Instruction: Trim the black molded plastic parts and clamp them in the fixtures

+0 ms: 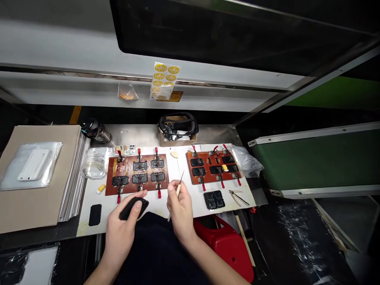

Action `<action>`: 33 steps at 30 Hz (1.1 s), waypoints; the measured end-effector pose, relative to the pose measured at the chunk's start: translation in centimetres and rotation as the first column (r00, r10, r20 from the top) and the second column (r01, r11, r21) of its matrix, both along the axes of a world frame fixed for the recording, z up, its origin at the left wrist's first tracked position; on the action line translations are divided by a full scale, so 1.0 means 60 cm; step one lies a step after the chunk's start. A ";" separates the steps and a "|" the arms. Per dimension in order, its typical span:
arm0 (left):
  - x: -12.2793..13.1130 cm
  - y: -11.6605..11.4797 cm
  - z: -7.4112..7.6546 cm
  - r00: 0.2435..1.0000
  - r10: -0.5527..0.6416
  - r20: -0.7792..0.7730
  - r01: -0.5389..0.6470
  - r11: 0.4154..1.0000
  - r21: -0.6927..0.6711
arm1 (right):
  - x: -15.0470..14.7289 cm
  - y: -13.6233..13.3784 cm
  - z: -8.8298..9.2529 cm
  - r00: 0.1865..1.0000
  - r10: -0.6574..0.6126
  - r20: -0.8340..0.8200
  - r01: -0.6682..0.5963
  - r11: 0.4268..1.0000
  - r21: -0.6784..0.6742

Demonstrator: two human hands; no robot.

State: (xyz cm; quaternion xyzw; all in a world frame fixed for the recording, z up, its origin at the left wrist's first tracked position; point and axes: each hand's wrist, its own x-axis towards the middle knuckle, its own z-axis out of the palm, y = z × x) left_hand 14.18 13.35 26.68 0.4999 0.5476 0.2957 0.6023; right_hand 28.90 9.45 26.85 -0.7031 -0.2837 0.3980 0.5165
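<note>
My left hand (120, 233) is wrapped round a black rectangular plastic part (128, 209), tilted above the front edge of the bench. In my right hand (181, 209) is a thin pointed tool with a pale handle (178, 190), its dark tip pointing up and away. The two hands are apart, and the tip does not touch the part. Beyond them lies a reddish-brown fixture board (111, 174) with red-handled clamps over several black frames. A second such board (190, 158) lies to the right, holding black parts and a yellow-and-white piece (225, 168).
A flat black piece (95, 215) lies at left, near a tall cardboard stack (32, 206). Stacked black parts (214, 200) and tweezer-like tools (239, 197) are at right. A cardboard box (178, 140) stands behind. A red stool (231, 245) is below the bench.
</note>
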 end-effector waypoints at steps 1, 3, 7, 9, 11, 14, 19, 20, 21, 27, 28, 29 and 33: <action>-0.001 0.004 -0.002 0.994 0.092 0.060 -0.089 0.995 -0.050 | -0.007 -0.003 -0.009 0.998 0.016 -0.062 -0.016 1.000 0.003; -0.002 0.010 -0.009 0.955 0.233 0.186 -0.207 0.967 -0.146 | -0.019 -0.006 -0.022 0.960 0.159 -0.232 -0.157 0.987 0.028; -0.011 0.013 -0.022 0.944 0.216 0.247 -0.156 0.958 -0.240 | -0.012 0.007 -0.019 0.908 0.293 -0.301 -0.307 0.952 0.001; -0.018 0.010 -0.025 0.979 0.013 0.203 0.035 0.972 -0.234 | 0.004 0.016 -0.007 0.949 0.299 -0.103 -0.305 0.951 -0.055; -0.024 0.008 -0.024 0.963 -0.237 0.127 0.258 0.948 -0.185 | 0.019 0.019 0.007 0.883 0.460 0.090 -0.456 0.888 -0.063; -0.028 0.009 -0.019 0.901 -0.432 0.022 0.432 0.895 -0.108 | 0.026 0.012 0.022 0.745 0.631 0.217 -0.635 0.770 -0.062; -0.025 0.010 -0.019 0.938 -0.340 -0.069 0.335 0.939 -0.078 | 0.001 -0.013 0.033 0.838 0.460 0.294 -0.431 0.888 -0.160; -0.024 0.010 -0.020 0.947 -0.315 -0.066 0.311 0.948 -0.069 | -0.007 -0.017 0.036 0.805 0.523 0.280 -0.486 0.852 -0.194; -0.022 0.009 -0.021 0.954 -0.296 -0.051 0.293 0.954 -0.062 | -0.015 -0.020 0.039 0.759 0.592 0.270 -0.548 0.805 -0.227; -0.013 0.005 -0.016 0.958 -0.286 0.030 0.287 0.957 -0.034 | -0.040 -0.023 0.050 0.613 0.695 0.377 -0.594 0.719 -0.360; -0.012 0.005 -0.015 0.957 -0.288 0.028 0.289 0.957 -0.031 | -0.040 -0.022 0.050 0.599 0.700 0.388 -0.594 0.714 -0.371; -0.012 0.006 -0.014 0.958 -0.286 0.022 0.286 0.958 -0.029 | -0.039 -0.021 0.050 0.587 0.706 0.396 -0.596 0.708 -0.380; -0.012 0.005 -0.018 0.957 -0.291 0.016 0.292 0.955 -0.053 | -0.037 -0.019 0.048 0.556 0.721 0.413 -0.583 0.693 -0.424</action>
